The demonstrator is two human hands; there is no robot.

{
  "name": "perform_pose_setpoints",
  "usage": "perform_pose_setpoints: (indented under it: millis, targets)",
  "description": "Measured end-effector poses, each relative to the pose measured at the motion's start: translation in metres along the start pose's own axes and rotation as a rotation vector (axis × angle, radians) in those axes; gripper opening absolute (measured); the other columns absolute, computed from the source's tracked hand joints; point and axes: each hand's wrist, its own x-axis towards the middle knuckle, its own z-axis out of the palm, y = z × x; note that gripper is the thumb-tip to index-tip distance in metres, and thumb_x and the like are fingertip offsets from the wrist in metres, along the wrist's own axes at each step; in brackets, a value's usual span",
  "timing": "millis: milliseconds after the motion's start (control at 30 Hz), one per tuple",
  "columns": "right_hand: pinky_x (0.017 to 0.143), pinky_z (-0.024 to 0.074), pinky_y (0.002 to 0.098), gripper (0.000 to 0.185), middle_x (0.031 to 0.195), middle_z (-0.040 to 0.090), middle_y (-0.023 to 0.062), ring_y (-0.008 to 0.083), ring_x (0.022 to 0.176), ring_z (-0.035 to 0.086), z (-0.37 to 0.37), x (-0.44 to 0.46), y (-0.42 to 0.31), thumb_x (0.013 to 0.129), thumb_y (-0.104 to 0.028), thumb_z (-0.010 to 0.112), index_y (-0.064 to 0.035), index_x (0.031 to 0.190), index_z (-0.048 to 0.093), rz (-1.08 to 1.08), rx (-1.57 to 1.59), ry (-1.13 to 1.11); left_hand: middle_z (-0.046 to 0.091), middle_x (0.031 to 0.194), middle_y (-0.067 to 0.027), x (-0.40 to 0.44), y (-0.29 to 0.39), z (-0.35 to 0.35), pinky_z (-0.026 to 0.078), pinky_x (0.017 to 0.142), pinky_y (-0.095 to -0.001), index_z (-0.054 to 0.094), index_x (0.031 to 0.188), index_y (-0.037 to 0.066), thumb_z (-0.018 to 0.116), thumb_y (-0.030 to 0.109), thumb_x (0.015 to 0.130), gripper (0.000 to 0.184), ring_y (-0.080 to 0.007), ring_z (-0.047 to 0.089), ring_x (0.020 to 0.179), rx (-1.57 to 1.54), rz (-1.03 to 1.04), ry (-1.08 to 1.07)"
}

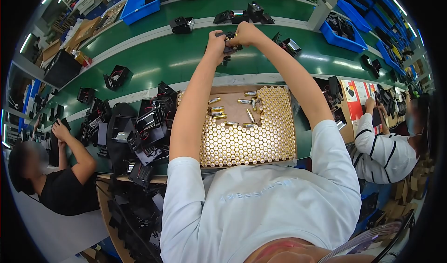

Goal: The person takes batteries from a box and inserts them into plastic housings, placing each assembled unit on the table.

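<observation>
Over the green conveyor, my left hand (215, 45) grips a black plastic device (226, 48), fingers wrapped round its left side. My right hand (246, 34) is closed at the device's right side, fingertips pressed against it. Something gold-coloured glints between the hands; the fingers hide what the right one holds. Below my forearms sits a shallow box (295, 144) packed with upright gold batteries (242, 146). Several loose batteries (218, 109) lie on their sides in the box's upper part.
Black devices with red wires (153, 118) are heaped left of the box. More black units (182, 24) stand along the green conveyor (172, 53). A blue bin (343, 34) stands at right. Co-workers sit on both sides, one in a black shirt (70, 188), one in striped white (384, 156).
</observation>
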Motion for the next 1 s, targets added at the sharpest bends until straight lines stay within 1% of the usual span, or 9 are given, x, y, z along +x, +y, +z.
perform_pose_setpoints:
  millis: [133, 167, 200, 467, 567, 667, 767, 900, 1000]
  targets:
    - [0.048, 0.0478, 0.0314, 0.046, 0.05, 0.058, 0.0098, 0.0179, 0.042, 0.056, 0.0, 0.007, 0.006, 0.071, -0.044, 0.081, 0.0008, 0.065, 0.07, -0.064, 0.089, 0.115, 0.047, 0.121, -0.016, 0.002, 0.002, -0.002, 0.056, 0.082, -0.0551, 0.035, 0.127, 0.015, 0.044, 0.019, 0.097, 0.031, -0.0321, 0.059, 0.104, -0.099, -0.02, -0.041]
    - [0.063, 0.0544, 0.0331, 0.04, 0.062, 0.067, 0.012, 0.0227, 0.057, 0.066, 0.0, 0.007, 0.01, 0.072, -0.045, 0.078, -0.0043, 0.074, 0.075, -0.055, 0.191, 0.159, 0.047, 0.121, -0.016, 0.001, 0.002, -0.003, 0.055, 0.082, -0.0554, 0.035, 0.127, 0.015, 0.043, 0.02, 0.098, 0.03, -0.0321, 0.059, 0.105, -0.127, -0.019, -0.05]
    - [0.065, 0.0545, 0.0332, 0.038, 0.065, 0.068, 0.0121, 0.0229, 0.06, 0.067, -0.001, 0.008, 0.011, 0.073, -0.042, 0.077, -0.0048, 0.077, 0.075, -0.087, 0.182, 0.176, 0.046, 0.122, -0.0163, 0.0, 0.004, -0.004, 0.055, 0.084, -0.0555, 0.034, 0.128, 0.014, 0.046, 0.018, 0.096, 0.034, -0.0324, 0.058, 0.105, -0.139, -0.028, -0.055]
    - [0.077, 0.0548, 0.0366, 0.033, 0.078, 0.071, 0.0144, 0.0277, 0.077, 0.07, 0.024, 0.018, 0.024, 0.079, -0.037, 0.071, -0.0061, 0.089, 0.076, -0.304, 0.16, 0.452, 0.041, 0.129, -0.0196, -0.013, 0.011, -0.004, 0.053, 0.091, -0.053, 0.024, 0.139, 0.012, 0.07, -0.012, 0.071, 0.086, -0.0357, 0.056, 0.11, -0.084, -0.02, -0.08]
    - [0.074, 0.0545, 0.0374, 0.036, 0.075, 0.07, 0.0148, 0.0297, 0.075, 0.069, 0.04, 0.03, 0.033, 0.078, -0.039, 0.072, -0.0057, 0.091, 0.076, -0.303, 0.2, 0.635, 0.04, 0.131, -0.02, -0.014, 0.011, -0.005, 0.053, 0.09, -0.0517, 0.025, 0.139, 0.012, 0.069, -0.014, 0.071, 0.085, -0.0355, 0.055, 0.113, 0.004, -0.002, -0.06]
    - [0.072, 0.0539, 0.0377, 0.038, 0.074, 0.07, 0.0147, 0.0304, 0.073, 0.069, 0.035, 0.03, 0.028, 0.077, -0.039, 0.073, -0.0039, 0.09, 0.075, 0.027, 0.309, 0.325, 0.044, 0.128, -0.0197, -0.011, 0.012, -0.009, 0.056, 0.086, -0.0492, 0.028, 0.137, 0.013, 0.067, -0.016, 0.072, 0.081, -0.0343, 0.058, 0.11, 0.014, 0.001, -0.036]
    - [0.07, 0.0534, 0.0385, 0.039, 0.075, 0.07, 0.0166, 0.031, 0.074, 0.069, 0.053, 0.039, 0.037, 0.076, -0.038, 0.074, -0.0018, 0.089, 0.075, 0.064, 0.627, 0.124, 0.049, 0.122, -0.0184, -0.011, 0.01, -0.011, 0.058, 0.081, -0.0466, 0.032, 0.135, 0.013, 0.067, -0.016, 0.073, 0.077, -0.0324, 0.062, 0.103, 0.14, 0.04, 0.033]
    - [0.072, 0.0534, 0.0428, 0.037, 0.077, 0.068, 0.0221, 0.0367, 0.075, 0.068, 0.066, 0.027, 0.027, 0.077, -0.032, 0.072, 0.0034, 0.088, 0.072, -0.033, 0.408, 0.362, 0.053, 0.117, -0.0171, -0.007, 0.009, -0.015, 0.059, 0.075, -0.0431, 0.034, 0.131, 0.012, 0.067, -0.016, 0.073, 0.073, -0.0293, 0.065, 0.095, 0.249, 0.047, 0.07]
    - [0.076, 0.0535, 0.0461, 0.031, 0.084, 0.067, 0.0243, 0.0405, 0.081, 0.067, 0.057, -0.01, -0.006, 0.079, -0.027, 0.067, 0.0036, 0.085, 0.069, -0.166, 0.061, 0.478, 0.06, 0.105, -0.0213, 0.019, 0.01, -0.028, 0.056, 0.065, -0.0391, 0.038, 0.123, 0.0, 0.071, 0.002, 0.068, 0.065, -0.0316, 0.067, 0.087, 0.527, 0.198, 0.18]
